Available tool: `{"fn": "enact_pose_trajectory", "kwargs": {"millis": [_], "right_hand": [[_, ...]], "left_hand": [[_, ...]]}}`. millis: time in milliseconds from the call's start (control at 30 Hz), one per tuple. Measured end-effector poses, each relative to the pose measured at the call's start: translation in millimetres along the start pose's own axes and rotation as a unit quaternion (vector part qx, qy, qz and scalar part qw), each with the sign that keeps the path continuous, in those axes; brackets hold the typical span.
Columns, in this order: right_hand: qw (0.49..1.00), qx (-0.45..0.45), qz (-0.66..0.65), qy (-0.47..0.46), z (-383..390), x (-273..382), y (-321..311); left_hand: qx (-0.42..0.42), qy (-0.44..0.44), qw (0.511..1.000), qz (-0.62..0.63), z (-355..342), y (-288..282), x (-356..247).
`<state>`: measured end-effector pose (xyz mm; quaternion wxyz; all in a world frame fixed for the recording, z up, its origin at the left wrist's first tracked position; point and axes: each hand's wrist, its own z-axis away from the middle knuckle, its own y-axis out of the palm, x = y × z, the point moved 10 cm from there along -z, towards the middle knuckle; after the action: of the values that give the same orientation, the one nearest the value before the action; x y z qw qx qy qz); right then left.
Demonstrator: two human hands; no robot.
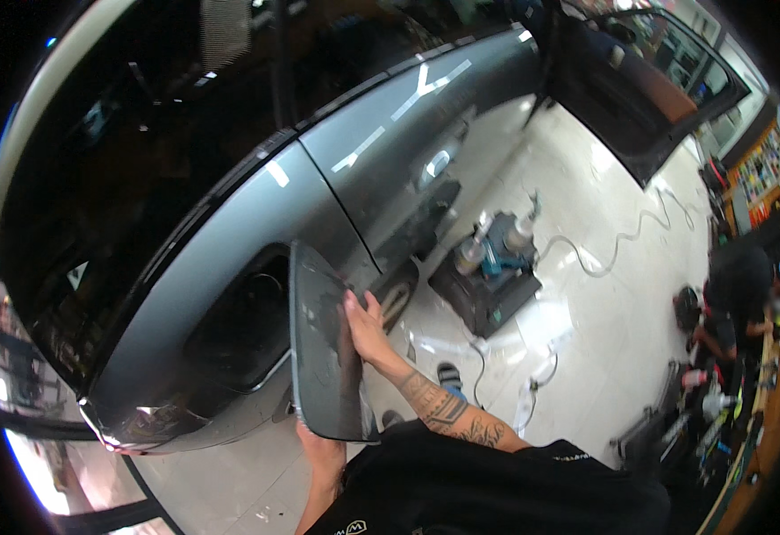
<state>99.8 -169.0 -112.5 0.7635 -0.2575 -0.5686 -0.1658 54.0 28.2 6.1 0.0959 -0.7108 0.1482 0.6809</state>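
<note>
A flat, dark grey panel (pixel 326 357) with rounded corners stands tilted on edge in front of me, close beside the grey car (pixel 238 214). My right hand (pixel 368 330) is closed on its right side, thumb and fingers near the upper part. Below, my left hand (pixel 320 453) grips the bottom edge, its fingers mostly hidden behind the panel. What exactly the panel belongs to, I cannot tell. Just left of it is a dark, rounded opening (pixel 238 325) low in the car's side, partly covered by the panel.
On the pale floor, a dark low stand (pixel 488 290) carries bottles and a teal tool. A thin hose (pixel 599 267) winds over the tiles. An open car door (pixel 648 98) juts out at the upper right. Another person (pixel 738 285) is at a cluttered bench (pixel 778 392) on the right.
</note>
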Motion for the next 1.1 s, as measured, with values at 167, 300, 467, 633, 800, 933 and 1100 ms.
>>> {"fn": "enact_pose_trajectory", "kwargs": {"millis": [167, 300, 467, 633, 800, 933, 1100], "right_hand": [[0.997, 0.033, -0.060, 0.038, 7, 17, 4], [0.993, 0.034, -0.083, 0.073, 6, 15, 1], [0.987, 0.047, -0.125, 0.085, 1, 0, 7], [0.982, 0.050, -0.135, 0.122, 2, -8, 9], [0.976, 0.076, -0.148, 0.139, 0, -18, 15], [0.962, 0.074, -0.228, 0.128, 2, -16, 18], [0.947, 0.080, -0.261, 0.170, 8, -15, 22]], "left_hand": [[0.010, -0.001, 0.998, 0.060, -1, 15, -26], [-0.001, -0.007, 0.998, 0.064, 0, 19, -27], [0.019, 0.018, 1.000, 0.015, 1, 15, -19], [0.031, 0.010, 0.998, 0.062, 2, 16, -11], [0.045, 0.007, 0.995, 0.091, 2, 22, -22], [0.046, -0.004, 0.997, 0.057, 0, 22, -22], [0.063, 0.000, 0.995, 0.071, 1, 19, -21]]}}
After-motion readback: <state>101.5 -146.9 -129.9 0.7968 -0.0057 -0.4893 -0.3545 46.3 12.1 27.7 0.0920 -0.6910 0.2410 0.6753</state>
